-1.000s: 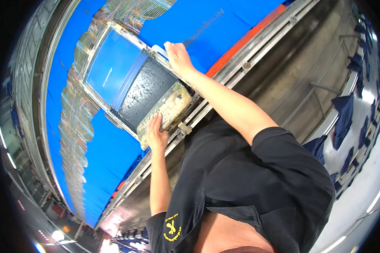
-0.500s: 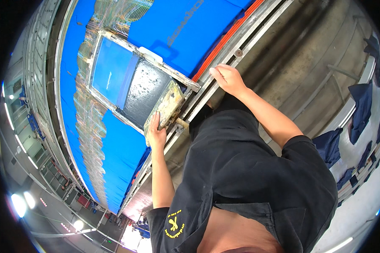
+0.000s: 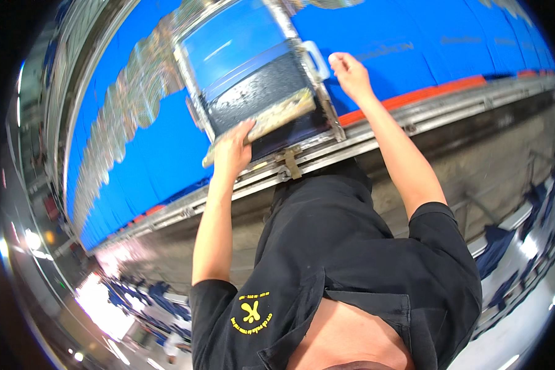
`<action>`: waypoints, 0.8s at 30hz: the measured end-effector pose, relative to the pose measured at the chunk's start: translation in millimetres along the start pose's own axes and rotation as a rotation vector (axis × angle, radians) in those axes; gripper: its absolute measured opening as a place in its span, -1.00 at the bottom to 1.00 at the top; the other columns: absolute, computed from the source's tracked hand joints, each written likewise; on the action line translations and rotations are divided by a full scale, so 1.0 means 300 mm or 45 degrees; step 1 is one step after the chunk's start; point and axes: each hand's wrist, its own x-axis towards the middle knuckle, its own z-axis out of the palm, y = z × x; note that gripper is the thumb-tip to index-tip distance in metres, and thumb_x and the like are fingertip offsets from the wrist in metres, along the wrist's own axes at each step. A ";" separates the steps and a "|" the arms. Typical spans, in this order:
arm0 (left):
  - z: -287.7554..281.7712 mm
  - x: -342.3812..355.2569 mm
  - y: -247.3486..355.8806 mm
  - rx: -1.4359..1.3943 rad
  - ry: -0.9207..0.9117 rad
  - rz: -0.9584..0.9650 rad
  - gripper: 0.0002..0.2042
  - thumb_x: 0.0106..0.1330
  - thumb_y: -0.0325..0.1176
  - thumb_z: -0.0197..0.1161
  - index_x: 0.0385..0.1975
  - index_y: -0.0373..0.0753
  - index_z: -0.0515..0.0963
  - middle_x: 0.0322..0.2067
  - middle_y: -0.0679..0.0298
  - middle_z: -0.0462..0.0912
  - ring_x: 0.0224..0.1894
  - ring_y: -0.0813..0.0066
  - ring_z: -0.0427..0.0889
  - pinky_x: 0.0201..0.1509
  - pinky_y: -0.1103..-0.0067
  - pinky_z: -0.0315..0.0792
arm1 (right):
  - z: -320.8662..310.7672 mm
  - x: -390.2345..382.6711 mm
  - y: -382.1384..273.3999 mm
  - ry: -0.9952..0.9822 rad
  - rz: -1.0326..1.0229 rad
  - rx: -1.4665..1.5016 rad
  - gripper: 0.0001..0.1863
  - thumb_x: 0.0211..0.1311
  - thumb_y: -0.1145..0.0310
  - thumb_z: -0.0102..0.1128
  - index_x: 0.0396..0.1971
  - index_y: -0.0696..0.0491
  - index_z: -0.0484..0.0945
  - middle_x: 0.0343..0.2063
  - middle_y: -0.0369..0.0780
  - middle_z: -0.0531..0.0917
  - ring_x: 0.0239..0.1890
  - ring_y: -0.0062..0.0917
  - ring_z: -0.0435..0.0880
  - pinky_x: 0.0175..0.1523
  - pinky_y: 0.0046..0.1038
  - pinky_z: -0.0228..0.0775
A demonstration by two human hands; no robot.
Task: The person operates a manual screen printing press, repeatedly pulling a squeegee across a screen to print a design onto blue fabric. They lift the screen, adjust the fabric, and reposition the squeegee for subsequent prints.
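Currently | left hand (image 3: 233, 151) grips squeegee (image 3: 283, 115) | right hand (image 3: 353, 79) apart, outside frame edge (image 3: 331, 116)

Near rail (image 3: 444, 111): metal, set with bolts; runs from lower left to upper right, bent by the lens.
Red strip (image 3: 413, 98): lies along the inner side of the near rail, right of centre.
Far rail (image 3: 86, 65): grey, curved, at upper left.
Brown-grey surface (image 3: 475, 148): lies beyond the near rail, at right.
Right-hand cloths (image 3: 496, 250): dark blue, hung in a row near the right rim.
Left-hand cloths (image 3: 160, 290): dark, clustered at lower left.
Glare (image 3: 105, 302): white, beside the left-hand cloths.
Lamp (image 3: 32, 239): lit, near the left rim.
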 end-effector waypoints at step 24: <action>-0.175 0.549 -0.382 -0.014 -0.174 -0.043 -0.50 0.32 -0.06 0.47 0.20 -0.16 0.70 -0.10 -0.12 0.79 -0.01 -0.13 0.78 0.09 0.24 0.62 | 0.338 0.113 -0.135 0.473 -0.077 -0.453 -0.61 0.46 0.12 0.22 0.04 0.12 0.68 0.02 0.09 0.68 0.07 0.03 0.67 0.16 -0.05 0.52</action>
